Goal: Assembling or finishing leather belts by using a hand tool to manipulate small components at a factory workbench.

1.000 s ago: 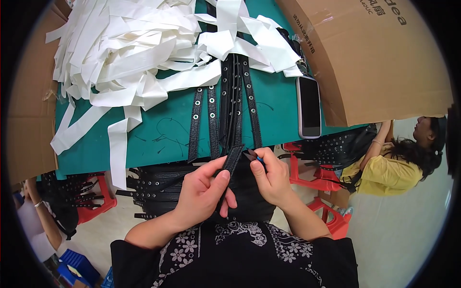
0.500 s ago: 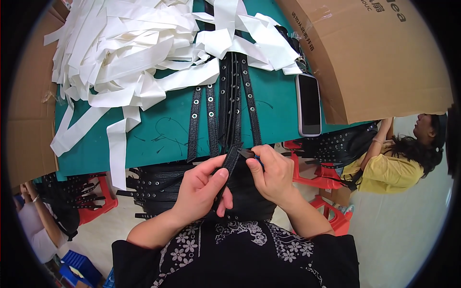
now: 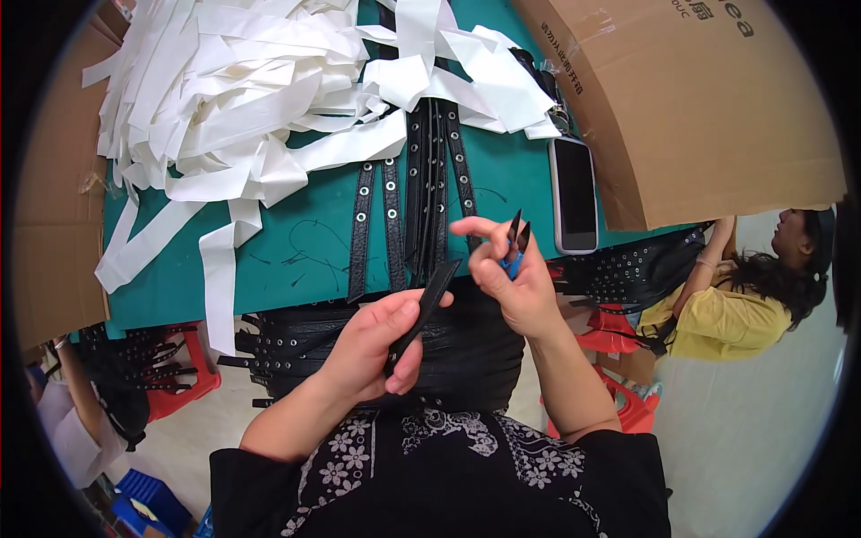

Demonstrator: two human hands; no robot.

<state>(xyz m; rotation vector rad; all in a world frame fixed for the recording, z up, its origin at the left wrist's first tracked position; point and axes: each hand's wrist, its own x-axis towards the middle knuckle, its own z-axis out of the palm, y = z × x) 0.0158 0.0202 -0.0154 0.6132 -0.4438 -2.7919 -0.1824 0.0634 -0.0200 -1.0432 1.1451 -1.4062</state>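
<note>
My left hand (image 3: pixel 363 350) is closed around a black leather strap (image 3: pixel 432 300), whose pointed end sticks up past the fingers toward the table edge. To its right, my right hand (image 3: pixel 531 300) is raised near the same edge and holds small thread snips (image 3: pixel 517 237) with blue handles. Their dark blades point upward and stand apart, clear of the strap; the index finger reaches out to the left. Several black straps with metal eyelets (image 3: pixel 362 220) lie on the green tabletop just beyond my hands. More black eyelet straps (image 3: pixel 296 345) are heaped across my lap.
A large heap of white strips (image 3: pixel 224 108) covers the far left of the table (image 3: pixel 305 260). At the right lie a phone (image 3: pixel 574 197) and a big cardboard box (image 3: pixel 708 125). A person in yellow (image 3: pixel 731 314) sits beyond it; another person's arm (image 3: pixel 85 399) shows at left.
My right hand has moved up and away from the strap's end, with the snips turning from pointing at the strap to pointing upward. My left hand still holds the strap, nearly in place.
</note>
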